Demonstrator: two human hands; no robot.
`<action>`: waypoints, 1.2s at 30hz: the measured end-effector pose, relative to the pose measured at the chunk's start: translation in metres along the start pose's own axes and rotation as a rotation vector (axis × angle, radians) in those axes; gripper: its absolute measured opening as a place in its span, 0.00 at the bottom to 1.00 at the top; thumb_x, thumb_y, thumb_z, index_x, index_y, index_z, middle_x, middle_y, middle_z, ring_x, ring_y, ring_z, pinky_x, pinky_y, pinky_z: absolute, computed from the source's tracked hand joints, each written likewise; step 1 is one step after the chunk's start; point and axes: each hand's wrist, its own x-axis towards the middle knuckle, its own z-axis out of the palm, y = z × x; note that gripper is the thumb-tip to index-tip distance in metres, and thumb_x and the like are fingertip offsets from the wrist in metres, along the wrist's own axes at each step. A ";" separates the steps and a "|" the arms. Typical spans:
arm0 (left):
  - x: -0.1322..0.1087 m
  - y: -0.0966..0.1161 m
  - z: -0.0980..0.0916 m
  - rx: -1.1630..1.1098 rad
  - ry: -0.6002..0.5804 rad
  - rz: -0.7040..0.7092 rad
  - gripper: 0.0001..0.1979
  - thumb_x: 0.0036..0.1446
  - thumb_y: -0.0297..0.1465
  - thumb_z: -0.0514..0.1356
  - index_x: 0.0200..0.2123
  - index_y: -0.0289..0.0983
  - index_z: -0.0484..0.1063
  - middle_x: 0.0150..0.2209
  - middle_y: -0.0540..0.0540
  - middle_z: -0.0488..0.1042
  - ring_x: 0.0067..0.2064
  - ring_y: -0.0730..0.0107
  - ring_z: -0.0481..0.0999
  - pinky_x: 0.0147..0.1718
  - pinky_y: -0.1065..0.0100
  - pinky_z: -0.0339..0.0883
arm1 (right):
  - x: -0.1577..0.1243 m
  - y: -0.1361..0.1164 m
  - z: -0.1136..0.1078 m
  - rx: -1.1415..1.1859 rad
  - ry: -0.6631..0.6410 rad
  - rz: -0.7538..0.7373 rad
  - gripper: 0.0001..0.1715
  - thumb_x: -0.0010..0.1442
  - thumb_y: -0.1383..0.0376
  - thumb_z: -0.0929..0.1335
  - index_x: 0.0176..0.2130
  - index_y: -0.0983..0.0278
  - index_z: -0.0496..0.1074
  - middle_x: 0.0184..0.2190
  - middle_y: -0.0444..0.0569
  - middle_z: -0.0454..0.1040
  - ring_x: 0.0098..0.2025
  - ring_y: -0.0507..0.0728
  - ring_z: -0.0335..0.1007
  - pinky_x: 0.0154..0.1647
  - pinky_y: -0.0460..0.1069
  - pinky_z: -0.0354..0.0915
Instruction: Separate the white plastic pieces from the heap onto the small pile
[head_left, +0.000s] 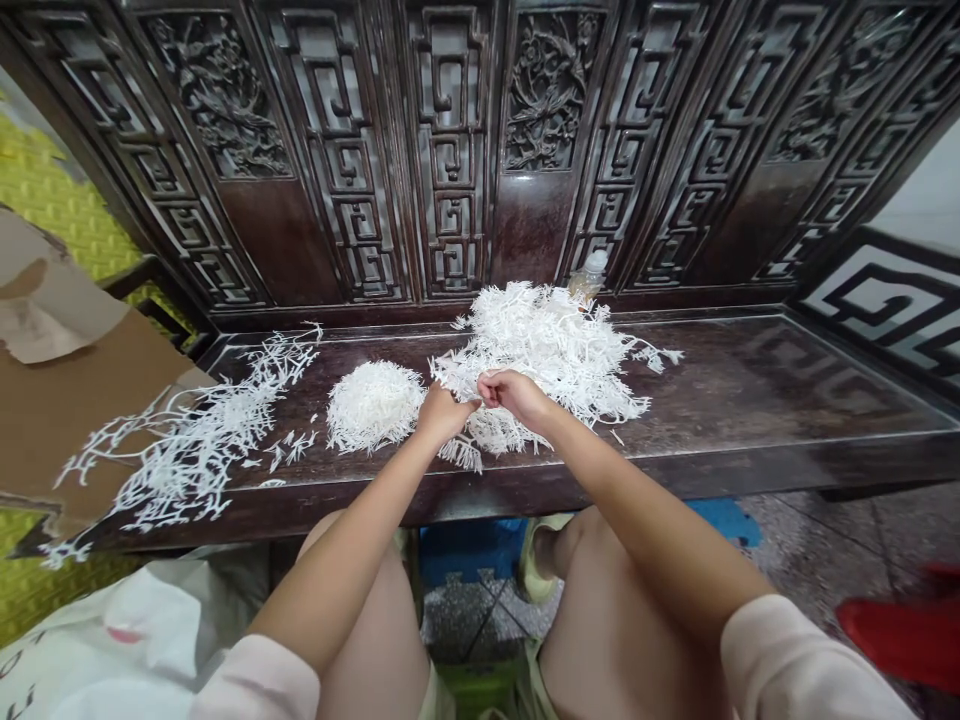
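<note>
Both hands meet over the bench at the front left edge of a large heap of white, branched, plastic-looking pieces (547, 340). My left hand (445, 412) is closed, thumb pointing right, on a white branched piece (461, 454) whose comb-like end shows below it. My right hand (517, 397) is pinched close beside the left thumb; whatever lies between its fingertips is too small to make out. Left of my hands sits a rounded mound of small white bits (376, 403). Farther left lies a tangle of long, thin white stems (217, 440), partly over the bench's front edge.
The dark wooden bench (735, 390) has a carved lattice back (450, 150). A clear jar with a white lid (591, 272) stands behind the heap. Brown cardboard (82, 400) and a white bag (112, 640) are at left. A red object (900, 635) is at lower right.
</note>
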 end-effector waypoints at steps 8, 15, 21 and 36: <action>-0.004 0.011 -0.009 -0.217 -0.072 0.046 0.14 0.43 0.40 0.58 0.25 0.34 0.66 0.22 0.50 0.66 0.25 0.73 0.64 0.25 0.72 0.54 | 0.001 0.002 -0.005 0.123 0.190 0.061 0.08 0.46 0.67 0.60 0.18 0.66 0.62 0.17 0.42 0.55 0.19 0.47 0.51 0.24 0.47 0.49; -0.002 0.012 -0.013 -0.353 -0.106 0.024 0.10 0.41 0.35 0.59 0.24 0.36 0.62 0.23 0.52 0.65 0.26 0.76 0.63 0.26 0.73 0.54 | 0.006 0.006 -0.012 0.207 0.395 0.090 0.10 0.49 0.61 0.60 0.21 0.64 0.59 0.16 0.40 0.52 0.17 0.47 0.49 0.23 0.46 0.50; 0.000 0.013 -0.015 -0.268 -0.064 0.145 0.07 0.41 0.28 0.55 0.24 0.37 0.56 0.24 0.53 0.61 0.27 0.76 0.62 0.28 0.73 0.54 | 0.009 0.013 -0.010 0.115 0.562 0.228 0.02 0.46 0.68 0.60 0.24 0.64 0.61 0.23 0.45 0.64 0.23 0.50 0.59 0.26 0.47 0.54; -0.004 0.018 -0.014 0.406 0.128 0.442 0.11 0.41 0.26 0.55 0.23 0.38 0.51 0.25 0.51 0.58 0.30 0.70 0.59 0.30 0.68 0.51 | -0.001 0.010 0.001 0.257 0.226 0.250 0.18 0.47 0.51 0.63 0.29 0.63 0.62 0.30 0.47 0.66 0.33 0.53 0.63 0.33 0.48 0.56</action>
